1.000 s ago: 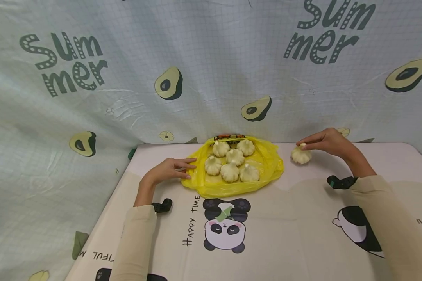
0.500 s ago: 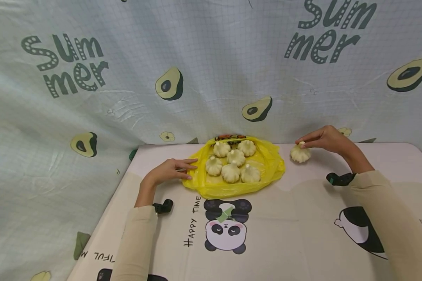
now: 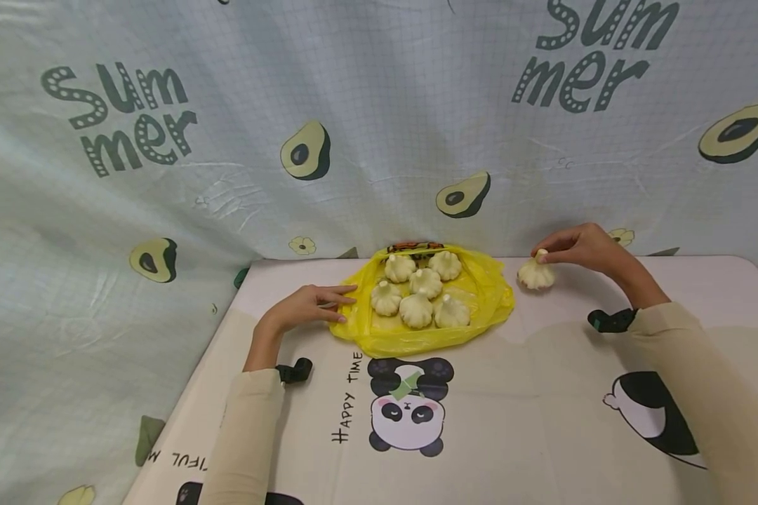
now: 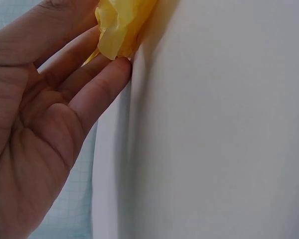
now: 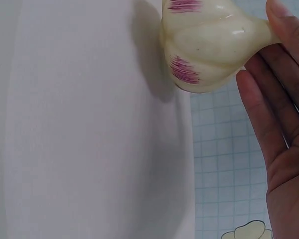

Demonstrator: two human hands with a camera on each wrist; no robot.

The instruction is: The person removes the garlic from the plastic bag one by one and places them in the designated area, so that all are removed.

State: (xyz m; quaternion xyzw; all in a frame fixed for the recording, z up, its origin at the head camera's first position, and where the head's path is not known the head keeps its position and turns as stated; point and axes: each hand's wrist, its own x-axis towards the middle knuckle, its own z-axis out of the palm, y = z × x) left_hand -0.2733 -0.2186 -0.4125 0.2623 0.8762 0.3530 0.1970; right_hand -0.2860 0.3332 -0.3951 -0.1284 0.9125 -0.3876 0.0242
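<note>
A yellow plastic bag (image 3: 410,342) lies spread at the back of the table, its open top showing several whitish garlic bulbs (image 3: 415,310). At the bag's left edge is my left hand (image 3: 303,306), fingers extended over the plastic and thumb lower down. Up close in the left wrist view, a fold of the bag (image 4: 120,30) sits between that thumb and the fingers. To the right of the bag, my right hand (image 3: 589,248) pinches a single garlic bulb (image 3: 535,274) by its stem. Purple streaks mark this bulb's pale, glossy skin in the right wrist view.
The table (image 3: 493,421) has a printed cloth with a panda (image 3: 406,419) in front of the bag. Right behind the bag hangs a sheet (image 3: 379,126) with avocado prints. Each wrist carries a small black camera (image 3: 295,370).
My right hand has shifted slightly left toward the bag with the garlic bulb, which now tilts a little. The left hand keeps its place at the bag's edge.
</note>
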